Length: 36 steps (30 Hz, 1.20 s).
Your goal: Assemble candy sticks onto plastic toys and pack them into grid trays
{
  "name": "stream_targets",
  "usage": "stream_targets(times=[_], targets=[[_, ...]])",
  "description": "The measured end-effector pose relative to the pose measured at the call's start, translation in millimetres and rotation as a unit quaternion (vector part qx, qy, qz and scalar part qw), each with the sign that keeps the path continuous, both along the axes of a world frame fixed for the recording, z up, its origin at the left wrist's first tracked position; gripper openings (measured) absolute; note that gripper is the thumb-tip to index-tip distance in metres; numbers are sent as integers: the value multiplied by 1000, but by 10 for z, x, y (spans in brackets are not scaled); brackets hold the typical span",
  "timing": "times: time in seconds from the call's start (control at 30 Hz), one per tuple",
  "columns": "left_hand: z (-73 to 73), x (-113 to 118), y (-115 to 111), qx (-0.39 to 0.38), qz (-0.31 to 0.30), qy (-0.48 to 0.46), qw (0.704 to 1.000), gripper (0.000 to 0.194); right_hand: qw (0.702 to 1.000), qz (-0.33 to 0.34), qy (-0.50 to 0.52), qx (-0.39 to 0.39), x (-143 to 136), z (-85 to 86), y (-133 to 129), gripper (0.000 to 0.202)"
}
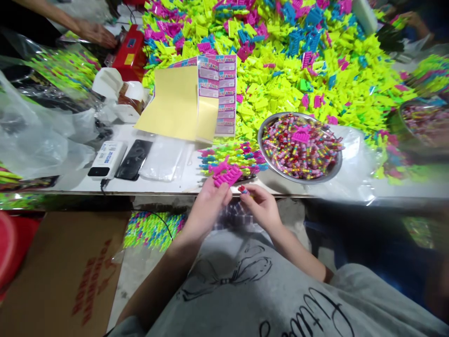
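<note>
Near the table's front edge my left hand (210, 202) is closed on a pink plastic toy piece (227, 175) with a ridged side. Just to its right my right hand (260, 206) pinches a small wrapped candy (242, 189) with a red end, a little apart from the pink piece. Behind the hands lies a stack of pink, green and blue toy pieces (245, 158). A metal bowl (341, 164) to the right holds many candies like the pinched one, with one pink toy piece (300, 134) on top.
A large heap of toy pieces (280, 79) covers the table's back. Left are label sheets (226, 93), clear bags (163, 159), a black phone (133, 160), a white device (108, 160) and a red box (130, 55). Another person's hand (96, 33) is far left. A cardboard box (59, 262) stands below.
</note>
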<state>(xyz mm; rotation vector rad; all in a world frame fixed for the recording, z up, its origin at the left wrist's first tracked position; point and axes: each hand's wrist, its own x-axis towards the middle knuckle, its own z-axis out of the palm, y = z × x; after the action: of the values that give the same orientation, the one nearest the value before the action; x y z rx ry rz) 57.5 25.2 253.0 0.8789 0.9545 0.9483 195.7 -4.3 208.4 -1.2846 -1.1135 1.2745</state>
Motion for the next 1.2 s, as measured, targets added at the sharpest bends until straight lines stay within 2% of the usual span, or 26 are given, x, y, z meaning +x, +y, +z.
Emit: stream_targets(times=[0.07, 0.23, 0.53, 0.73, 0.97, 1.07, 1.2], targets=[[17, 16, -17, 10, -11, 17, 1000, 19, 999, -14, -15, 30, -11, 55, 7, 27], [25, 46, -38, 1, -15, 12, 1000, 18, 993, 12, -61, 98, -26, 160, 19, 23], [34, 115, -74, -22, 1, -45, 999, 21, 986, -6, -57, 154, -51, 157, 25, 17], [34, 135, -71, -54, -13, -78, 995, 23, 977, -8, -93, 191, -9, 183, 38, 16], [-28, 130, -87, 1, 15, -34, 999, 18, 953, 26, -162, 253, 35, 201, 45, 13], [-8, 124, -97, 6, 12, -25, 1000, 21, 947, 28, -170, 273, 36, 204, 36, 12], [47, 126, -144, 33, 24, 3, 999, 28, 952, 24, -156, 264, 32, 232, 10, 13]])
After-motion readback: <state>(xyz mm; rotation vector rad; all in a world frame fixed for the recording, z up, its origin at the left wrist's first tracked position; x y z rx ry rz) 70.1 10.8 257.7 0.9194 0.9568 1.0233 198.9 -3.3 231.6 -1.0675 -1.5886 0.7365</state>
